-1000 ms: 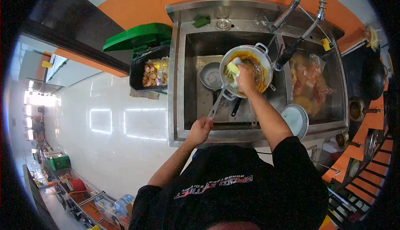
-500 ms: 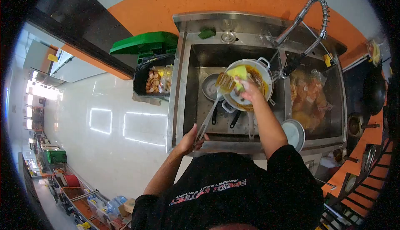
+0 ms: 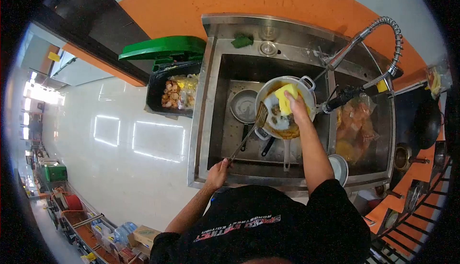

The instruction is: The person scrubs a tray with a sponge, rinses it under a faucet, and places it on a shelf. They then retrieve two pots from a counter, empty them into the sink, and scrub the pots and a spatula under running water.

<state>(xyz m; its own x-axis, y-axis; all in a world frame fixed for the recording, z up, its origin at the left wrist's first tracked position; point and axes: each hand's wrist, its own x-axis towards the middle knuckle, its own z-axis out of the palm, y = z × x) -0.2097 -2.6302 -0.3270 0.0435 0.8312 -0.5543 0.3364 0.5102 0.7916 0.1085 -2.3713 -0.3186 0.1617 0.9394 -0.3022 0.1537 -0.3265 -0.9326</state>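
My left hand (image 3: 219,173), at the front rim of the sink, is closed on the handle of a slotted spatula (image 3: 261,115). The spatula slants up to the right, its slotted head over the left side of a light metal pot (image 3: 308,96). Over the pot's middle, my right hand (image 3: 298,107) grips a yellow sponge (image 3: 286,98). White suds and brown-orange residue coat the inside of the pot. A round metal pan (image 3: 243,105) lies on the sink bottom to the left, partly covered by the pot. Dark handles and a grey one stick out below the pot.
Plastic-bagged food (image 3: 356,127) fills the right basin, with a spring-neck faucet (image 3: 396,48) above it. A bowl (image 3: 339,168) stands at the front rim. On the left is a lidded bin (image 3: 155,77) holding eggshells. A green scouring pad (image 3: 242,41) lies on the back ledge.
The sponge has moved from beside the spatula head to over the pot's middle, going right with my right hand. The spatula head has turned and shifted slightly right and down.
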